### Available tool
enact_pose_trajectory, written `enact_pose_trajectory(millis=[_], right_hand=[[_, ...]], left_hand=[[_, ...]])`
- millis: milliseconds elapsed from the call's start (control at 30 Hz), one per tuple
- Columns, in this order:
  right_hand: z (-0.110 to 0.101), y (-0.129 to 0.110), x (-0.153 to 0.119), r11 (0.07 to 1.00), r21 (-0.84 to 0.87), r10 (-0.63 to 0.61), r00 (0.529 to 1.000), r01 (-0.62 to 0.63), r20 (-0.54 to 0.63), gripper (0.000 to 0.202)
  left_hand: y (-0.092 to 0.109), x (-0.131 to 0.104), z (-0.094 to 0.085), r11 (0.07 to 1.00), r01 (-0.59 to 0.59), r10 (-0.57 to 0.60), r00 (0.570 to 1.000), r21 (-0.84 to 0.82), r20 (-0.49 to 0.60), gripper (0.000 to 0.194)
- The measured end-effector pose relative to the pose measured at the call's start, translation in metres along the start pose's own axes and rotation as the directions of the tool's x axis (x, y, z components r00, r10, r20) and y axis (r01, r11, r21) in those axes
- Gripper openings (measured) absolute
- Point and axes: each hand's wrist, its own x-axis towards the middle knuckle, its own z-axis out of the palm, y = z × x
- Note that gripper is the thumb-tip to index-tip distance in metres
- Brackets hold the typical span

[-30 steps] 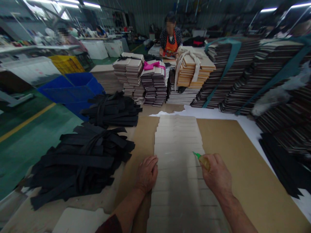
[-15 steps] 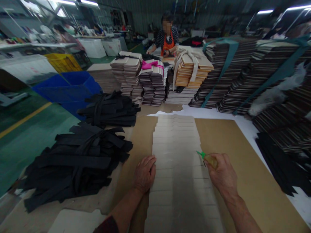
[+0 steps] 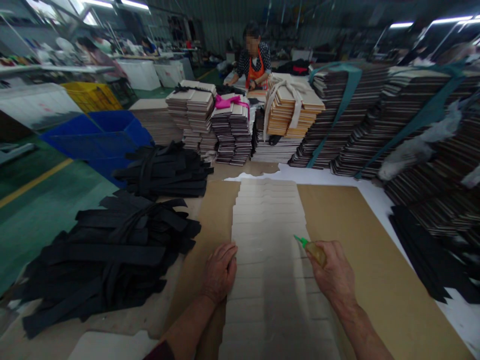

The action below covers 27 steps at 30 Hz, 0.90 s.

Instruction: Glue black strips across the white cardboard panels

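A long row of overlapping pale grey boards [image 3: 268,220] runs away from me over a brown sheet. My right hand [image 3: 335,275] is closed around a yellowish glue bottle [image 3: 317,253] with a green nozzle. The nozzle points left over the right part of the boards; whether its tip touches them, I cannot tell. Against the left edge of the row rests my left hand [image 3: 220,270], fingers laid close together and holding nothing. Left of it lie tied bundles of black strips [image 3: 123,250].
Tall board stacks [image 3: 345,115] tied with teal bands line the back right. A blue bin [image 3: 97,137] stands at the left behind the strips. Black pieces [image 3: 420,255] lie at the right edge. Across the stacks, a co-worker in an orange apron [image 3: 258,75] handles something.
My right hand and the glue bottle have shifted a little to the left, bringing the nozzle further in over the boards. The left hand stays at the row's edge. The view has turned slightly.
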Motion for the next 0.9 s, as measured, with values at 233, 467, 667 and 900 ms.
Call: enact_pose_trajectory(millis=[233, 467, 667, 900], right_hand=[[0.002, 0.000, 0.004, 0.996, -0.009, 0.086, 0.996, -0.086, -0.026, 0.030], [0.000, -0.002, 0.003, 0.998, 0.028, 0.057, 0.998, -0.057, -0.006, 0.028], [0.007, -0.023, 0.001, 0.995, 0.101, 0.005, 0.999, -0.008, 0.032, 0.026], [0.009, -0.023, -0.002, 0.991, 0.135, 0.019, 1.000, -0.020, 0.011, 0.031]], left_hand=[[0.003, 0.001, -0.002, 1.000, 0.007, -0.007, 1.000, 0.006, 0.014, 0.032], [0.000, -0.001, 0.000, 1.000, 0.005, -0.005, 1.000, 0.002, 0.014, 0.032], [0.003, 0.000, -0.001, 1.000, 0.021, -0.021, 0.999, 0.012, 0.029, 0.033], [0.005, 0.001, -0.002, 1.000, 0.015, -0.015, 1.000, -0.005, 0.007, 0.033]])
